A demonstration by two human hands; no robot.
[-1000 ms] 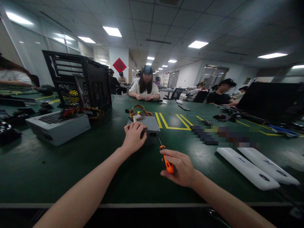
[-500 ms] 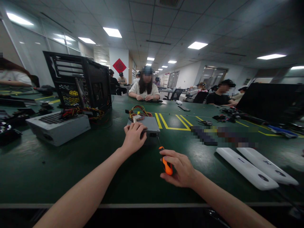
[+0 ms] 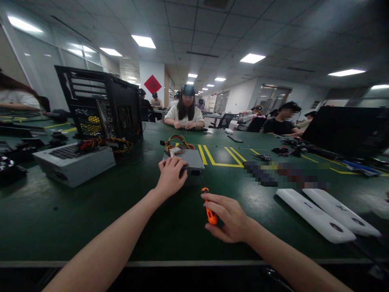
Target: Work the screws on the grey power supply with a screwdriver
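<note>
A small grey computer power supply (image 3: pixel 195 159) lies on the green table, its bundle of red, yellow and black wires (image 3: pixel 182 142) heaped on the far side. My left hand (image 3: pixel 172 175) grips its near left part, fingers over the top and the thumb by the front face. In my right hand (image 3: pixel 229 217) is an orange and black screwdriver (image 3: pixel 212 217), held between fingers and thumb. Its thin shaft points away from me, and the tip is at the right end of the power supply's near face. Whether it sits in a screw is too small to tell.
To the left stand a larger grey power supply (image 3: pixel 73 164) and a black computer case (image 3: pixel 121 105). Two white oblong devices (image 3: pixel 316 217) lie at the right, near a dark monitor (image 3: pixel 346 129). A person (image 3: pixel 185 109) sits across the table (image 3: pixel 170 243).
The screwdriver's handle and my right hand have shifted slightly left, with the fingers changed a little around the handle. My left hand and the power supply stay in place.
</note>
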